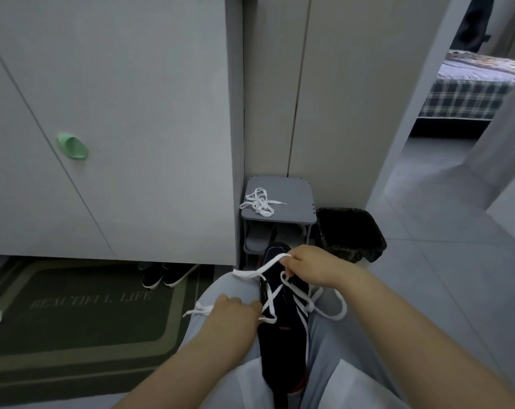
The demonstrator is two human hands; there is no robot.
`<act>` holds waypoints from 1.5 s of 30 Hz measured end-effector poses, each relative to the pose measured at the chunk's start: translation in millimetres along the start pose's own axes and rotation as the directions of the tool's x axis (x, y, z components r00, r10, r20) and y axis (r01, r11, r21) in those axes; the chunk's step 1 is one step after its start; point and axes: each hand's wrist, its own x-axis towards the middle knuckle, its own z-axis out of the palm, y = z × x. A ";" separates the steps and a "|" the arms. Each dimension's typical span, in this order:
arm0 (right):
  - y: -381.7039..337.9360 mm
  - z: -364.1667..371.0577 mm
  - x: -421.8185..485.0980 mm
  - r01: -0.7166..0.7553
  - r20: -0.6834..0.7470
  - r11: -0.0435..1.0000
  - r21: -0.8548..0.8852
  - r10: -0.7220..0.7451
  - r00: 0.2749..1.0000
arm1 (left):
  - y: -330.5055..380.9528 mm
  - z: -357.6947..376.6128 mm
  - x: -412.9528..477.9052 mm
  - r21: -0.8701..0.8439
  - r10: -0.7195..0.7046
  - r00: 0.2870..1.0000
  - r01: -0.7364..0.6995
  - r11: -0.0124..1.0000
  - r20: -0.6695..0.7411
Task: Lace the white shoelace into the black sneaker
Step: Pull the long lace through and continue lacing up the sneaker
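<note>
One black sneaker [282, 317] wedged between the knees, toe pointing away. White shoelace [269, 302] crossed a few times over the tongue, so partly laced by the look of it; upper eyelets probably still to do, exact count too blurred to tell. Right hand [312, 268] above the toe end, fingers pinched shut on a strand pulled up and leftward. Left hand [235, 312] at the shoe's left edge, fingers curled closed on another stretch of lace, tail trailing off left. Loose loop hanging past the right knee. Ahead, very near the toe: grey stool [279, 214] with a second lace [257, 202] heaped on top, black bin [350, 234] just beside it. Cabinet [117, 113] close on the left, doormat [73, 314] below. Open floor to the right, best room for drawing lace out.
</note>
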 end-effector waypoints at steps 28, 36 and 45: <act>-54.9 -86.3 -31.7 0.127 -0.315 0.970 0.208 -0.056 0.948 | -29.1 -17.0 0.0 -0.695 -0.218 0.969 0.238 0.679 0.120; -1.9 -19.4 5.1 -0.085 -0.041 0.988 0.128 0.091 0.995 | -26.3 -33.2 -11.3 -0.498 0.127 0.973 -0.014 0.867 0.194; 6.9 -24.1 9.7 -0.029 -0.102 0.760 0.649 0.125 0.987 | -72.1 -55.3 -53.9 -0.782 0.111 0.985 0.033 0.622 0.130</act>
